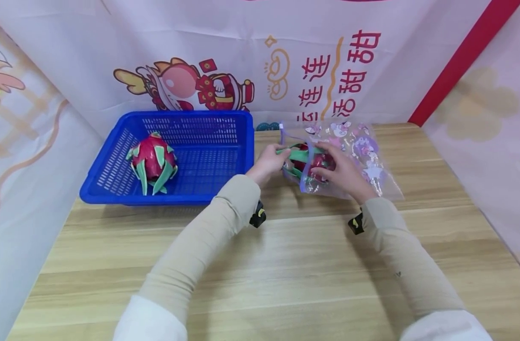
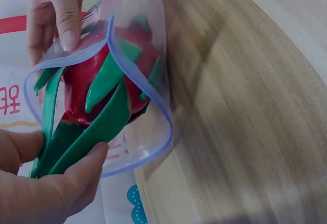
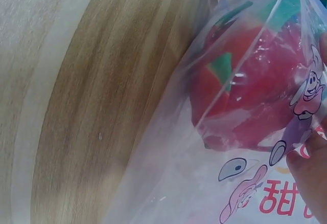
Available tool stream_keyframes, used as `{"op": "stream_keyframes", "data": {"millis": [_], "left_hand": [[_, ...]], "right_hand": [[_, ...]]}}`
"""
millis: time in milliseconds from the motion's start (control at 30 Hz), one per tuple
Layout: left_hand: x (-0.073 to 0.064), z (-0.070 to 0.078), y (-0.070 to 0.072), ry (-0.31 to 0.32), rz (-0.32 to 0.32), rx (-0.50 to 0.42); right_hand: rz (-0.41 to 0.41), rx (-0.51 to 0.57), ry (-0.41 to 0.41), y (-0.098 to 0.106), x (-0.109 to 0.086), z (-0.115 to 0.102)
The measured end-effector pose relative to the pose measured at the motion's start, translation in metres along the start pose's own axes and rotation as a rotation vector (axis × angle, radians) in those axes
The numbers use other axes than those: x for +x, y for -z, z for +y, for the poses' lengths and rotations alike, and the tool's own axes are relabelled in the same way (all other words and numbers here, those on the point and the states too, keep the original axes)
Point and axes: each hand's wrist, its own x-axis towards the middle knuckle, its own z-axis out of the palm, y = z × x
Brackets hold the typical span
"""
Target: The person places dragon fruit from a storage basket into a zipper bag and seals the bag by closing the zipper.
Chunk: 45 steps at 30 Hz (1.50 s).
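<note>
A red dragon fruit [image 2: 82, 88] with green leaves lies partly inside a clear printed zip bag [image 1: 372, 173], its leafy end sticking out of the purple-edged mouth. My left hand [image 1: 267, 163] pinches those green leaves [image 2: 87, 144] between thumb and fingers. From the other side, my right hand [image 1: 343, 171] grips the bag near its mouth, thumb and fingers around the fruit through the plastic. The right wrist view shows the fruit's rounded end [image 3: 245, 96] under the film; only part of the right hand appears there.
To the left stands a blue perforated basket [image 1: 170, 115] holding another dragon fruit [image 1: 151, 158]. All of it rests on a wood-grain table [image 1: 285, 284]. A printed white cloth [image 1: 226, 28] hangs behind the table's far edge.
</note>
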Motion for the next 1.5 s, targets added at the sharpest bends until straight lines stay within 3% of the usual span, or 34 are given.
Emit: {"op": "stream_keyframes", "data": {"millis": [100, 200, 400, 533, 700, 1000, 1100, 1200, 1233, 1333, 1433, 1500], "left_hand": [[0.002, 0.000, -0.002, -0.002, 0.044, 0.061], [0.003, 0.000, -0.003, 0.001, 0.080, 0.039], [0.008, -0.004, -0.005, -0.009, 0.141, -0.083], [0.014, -0.006, -0.009, -0.013, 0.162, -0.235], [0.023, -0.007, -0.014, 0.002, 0.143, -0.454], [0.029, 0.001, -0.015, 0.044, 0.028, -0.614], [0.032, 0.001, -0.015, 0.039, 0.024, -0.602], [0.041, -0.006, -0.014, 0.035, 0.058, -0.502], [0.052, -0.017, -0.014, 0.010, 0.061, -0.484], [0.061, -0.027, -0.014, 0.006, 0.088, -0.422], [0.056, -0.027, -0.014, 0.005, 0.102, -0.419], [0.041, -0.015, -0.013, 0.040, 0.117, -0.411]], "right_hand": [[0.009, 0.003, 0.024, 0.001, 0.000, 0.001], [0.031, -0.010, 0.059, 0.001, -0.001, 0.002], [0.041, -0.034, 0.072, 0.001, -0.003, 0.001], [0.026, -0.004, 0.093, 0.000, -0.003, 0.003], [0.043, 0.002, 0.154, -0.003, -0.003, 0.005], [0.088, 0.024, 0.195, -0.002, 0.000, 0.006], [0.098, 0.015, 0.185, 0.000, 0.001, 0.005], [0.090, -0.012, 0.154, 0.001, 0.001, 0.005], [0.087, -0.018, 0.144, 0.001, 0.002, 0.005], [0.085, -0.027, 0.140, 0.000, 0.004, 0.006], [0.081, -0.014, 0.146, -0.001, 0.004, 0.006], [0.080, -0.013, 0.139, -0.002, 0.004, 0.005]]}}
